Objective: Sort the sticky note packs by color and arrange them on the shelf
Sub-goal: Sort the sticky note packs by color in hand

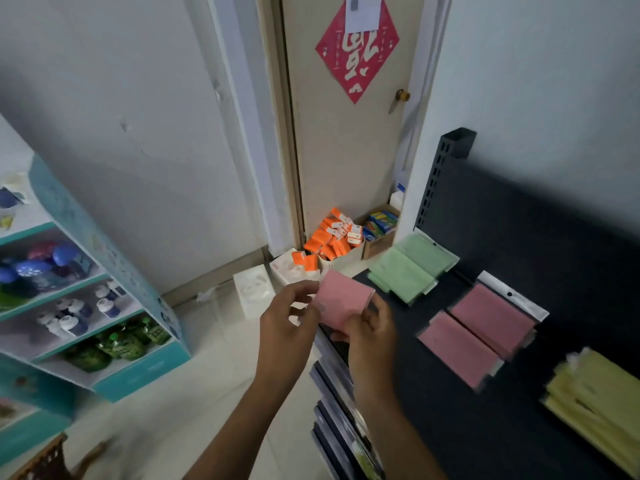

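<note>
hands meet above the black shelf (467, 427) edge: left hand (287, 327) and right hand (372, 336) both pinch one pink sticky note pack (341, 301), forearms angled up from below.

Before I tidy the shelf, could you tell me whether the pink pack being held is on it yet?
Not yet: the pink pack is held by both hands above the shelf edge.

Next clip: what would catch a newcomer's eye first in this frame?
Most likely the pink sticky note pack at centre, held up in the grip of both the left hand and the right hand just off the dark shelf. On the shelf to the right, sorted groups stand out: green packs at the far end, pink packs in the middle, yellow packs nearest. The red diamond poster on the door also draws attention.
</note>
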{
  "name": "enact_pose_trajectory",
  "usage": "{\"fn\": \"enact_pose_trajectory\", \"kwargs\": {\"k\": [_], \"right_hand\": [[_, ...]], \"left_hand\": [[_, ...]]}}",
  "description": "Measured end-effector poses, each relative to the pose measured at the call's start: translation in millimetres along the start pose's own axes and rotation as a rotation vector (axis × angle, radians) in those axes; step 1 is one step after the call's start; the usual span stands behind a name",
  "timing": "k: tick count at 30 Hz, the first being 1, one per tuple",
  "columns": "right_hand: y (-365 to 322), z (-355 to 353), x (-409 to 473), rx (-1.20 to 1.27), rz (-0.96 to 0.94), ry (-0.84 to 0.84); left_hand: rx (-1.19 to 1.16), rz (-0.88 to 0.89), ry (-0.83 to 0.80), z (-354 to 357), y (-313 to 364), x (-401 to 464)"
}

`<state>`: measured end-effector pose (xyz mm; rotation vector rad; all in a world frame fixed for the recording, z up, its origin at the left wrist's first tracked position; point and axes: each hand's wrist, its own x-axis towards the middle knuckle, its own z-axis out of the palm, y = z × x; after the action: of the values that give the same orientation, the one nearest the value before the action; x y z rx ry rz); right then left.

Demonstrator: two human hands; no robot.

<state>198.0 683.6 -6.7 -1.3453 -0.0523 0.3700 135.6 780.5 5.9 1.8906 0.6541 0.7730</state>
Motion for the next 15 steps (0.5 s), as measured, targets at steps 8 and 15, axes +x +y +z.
{"fn": "enact_pose_trajectory", "kwargs": {"k": [8,15], "right_hand": [[-4.7,-36.3,27.9,-0.025,-0.101,0.358],[5.1,-70.5,29.3,-0.094,-0.115,0.784]], "left_hand": [[-0.14,0.093,-0.303,61.2,0.1,35.5],[-0.262,0.164,-0.75,99.0,-0.4,48.5]]}}
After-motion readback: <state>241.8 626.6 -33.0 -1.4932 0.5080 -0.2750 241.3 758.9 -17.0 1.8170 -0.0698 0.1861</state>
